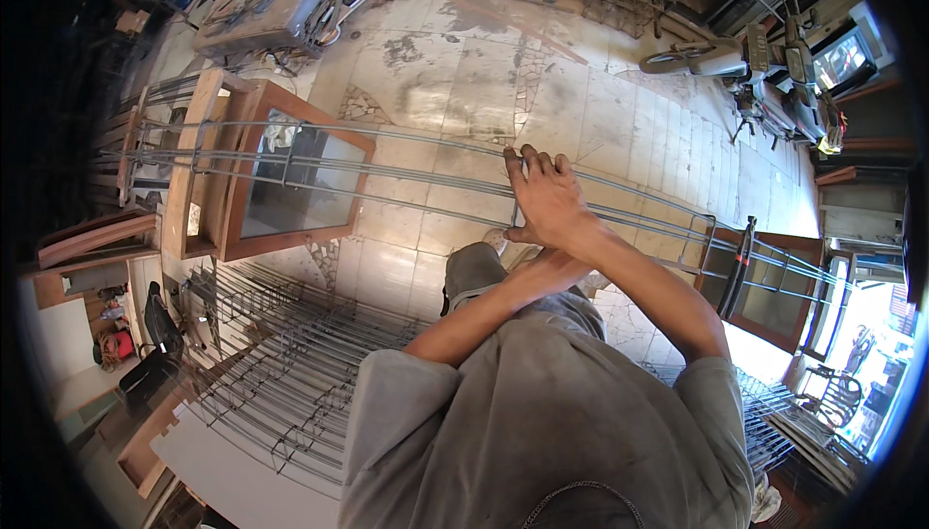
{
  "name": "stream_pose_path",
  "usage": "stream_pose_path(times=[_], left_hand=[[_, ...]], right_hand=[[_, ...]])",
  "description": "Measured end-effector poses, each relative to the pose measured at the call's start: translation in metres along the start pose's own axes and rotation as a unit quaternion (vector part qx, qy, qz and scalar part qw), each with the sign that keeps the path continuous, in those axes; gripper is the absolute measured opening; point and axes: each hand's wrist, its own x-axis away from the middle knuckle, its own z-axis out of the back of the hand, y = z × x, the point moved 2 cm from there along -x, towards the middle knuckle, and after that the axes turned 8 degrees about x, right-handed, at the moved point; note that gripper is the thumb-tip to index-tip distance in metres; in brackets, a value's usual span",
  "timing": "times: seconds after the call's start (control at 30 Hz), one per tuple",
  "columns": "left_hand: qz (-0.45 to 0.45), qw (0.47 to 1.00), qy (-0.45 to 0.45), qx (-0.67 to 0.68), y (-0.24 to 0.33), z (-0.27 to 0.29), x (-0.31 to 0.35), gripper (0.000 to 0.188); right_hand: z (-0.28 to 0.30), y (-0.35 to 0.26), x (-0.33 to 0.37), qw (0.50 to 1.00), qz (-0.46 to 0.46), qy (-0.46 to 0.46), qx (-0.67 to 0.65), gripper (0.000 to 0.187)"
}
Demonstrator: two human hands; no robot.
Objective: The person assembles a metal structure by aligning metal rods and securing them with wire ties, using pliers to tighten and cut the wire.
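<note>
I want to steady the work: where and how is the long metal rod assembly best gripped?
Probably by its bare rods, just right of the left glazed wooden frame, from above: they're slim and seem raised off the floor, leaving finger room.

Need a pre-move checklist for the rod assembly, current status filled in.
1. Right hand placed on the steel rods: ok. The right hand lies across the steel rods, fingers spread.
2. Left hand placement: cannot tell. It is hidden around the right forearm, where the arms cross.
3. Glove on the right hand: not ok, it is bare.
4. Hand tool clear of the right hand: ok. The black-and-red hand tool is well to its right.
5. Stirrup tied firmly: cannot tell. The stirrup near that tool shows, but any tie is too small to judge.
</note>
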Motion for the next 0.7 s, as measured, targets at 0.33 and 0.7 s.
stream_pose_path(times=[0.33,0.7], left_hand=[[-0.031,0.999,0.003,-0.041,0.004,0.004,0.001,0.047],[-0.063,0.995,0.05,-0.064,0.013,0.008,-0.004,0.041]], right_hand=[[-0.014,0.011,0.018,0.999,-0.021,0.022,0.011,0.127],[0.004,0.02,0.036,0.997,-0.039,0.062,-0.008,0.119]])
